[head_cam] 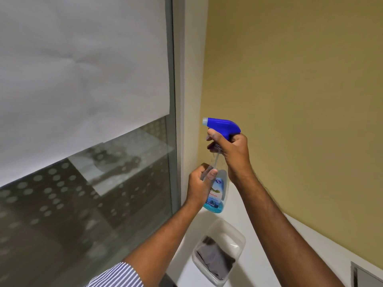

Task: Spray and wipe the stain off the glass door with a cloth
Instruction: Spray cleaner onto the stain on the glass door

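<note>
glass door (87, 204): at left, smudge seen mid-pane, not yet sprayed.
left hand (199, 184): curled round spray bottle (216, 189) body.
right hand (232, 151): wrapped on neck, finger at trigger.
cloth (215, 259): in tub (238, 235), low right.
risk: nozzle aimed w/ frame close, stain could be missed.

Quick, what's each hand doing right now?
Left hand: fingers curled round the body of the spray bottle.
Right hand: gripping the bottle's neck under the blue trigger head.
</note>
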The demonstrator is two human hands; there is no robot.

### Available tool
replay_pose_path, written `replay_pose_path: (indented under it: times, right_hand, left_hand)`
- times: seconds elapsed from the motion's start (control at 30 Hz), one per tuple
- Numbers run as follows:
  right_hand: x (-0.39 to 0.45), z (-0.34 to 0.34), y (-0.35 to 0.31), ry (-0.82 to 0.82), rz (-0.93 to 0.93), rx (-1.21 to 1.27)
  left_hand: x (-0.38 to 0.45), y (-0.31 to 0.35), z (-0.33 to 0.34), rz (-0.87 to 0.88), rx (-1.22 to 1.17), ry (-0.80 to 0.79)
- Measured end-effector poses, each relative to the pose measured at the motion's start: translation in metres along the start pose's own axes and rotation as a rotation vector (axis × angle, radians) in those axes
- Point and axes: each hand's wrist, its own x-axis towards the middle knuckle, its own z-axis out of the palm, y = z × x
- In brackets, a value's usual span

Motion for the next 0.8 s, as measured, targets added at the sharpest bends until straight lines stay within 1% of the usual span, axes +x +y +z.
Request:
replay_pose_path:
  times: [0.1, 0.23, 0.4, 0.53, 0.67, 0.8]
  right_hand:
    - [-0.004, 0.018, -0.010, -0.051, -0.011, 0.039]
    - [-0.008, 0.047, -0.022, -0.159, 0.027, 0.100]
    - [-0.019, 0.090, -0.033, -0.436, 0.059, 0.250]
    - [-0.040, 0.136, -0.037, -0.672, 0.137, 0.347]
    - [-0.075, 0.188, -0.044, -0.813, 0.182, 0.375]
    - [-0.123, 0.240, -0.061, -0.951, 0.161, 0.426]
  left_hand:
    - [-0.003, 0.009, -0.017, 0.006, 0.010, 0.050]
    - [-0.011, 0.024, -0.048, -0.007, -0.030, 0.105]
    - [-0.031, 0.046, -0.095, 0.012, -0.064, 0.183]
    - [-0.059, 0.061, -0.145, -0.014, -0.075, 0.291]
    - [-0.095, 0.072, -0.196, -0.016, -0.129, 0.372]
    - [-0.143, 0.094, -0.252, 0.055, -0.039, 0.445]
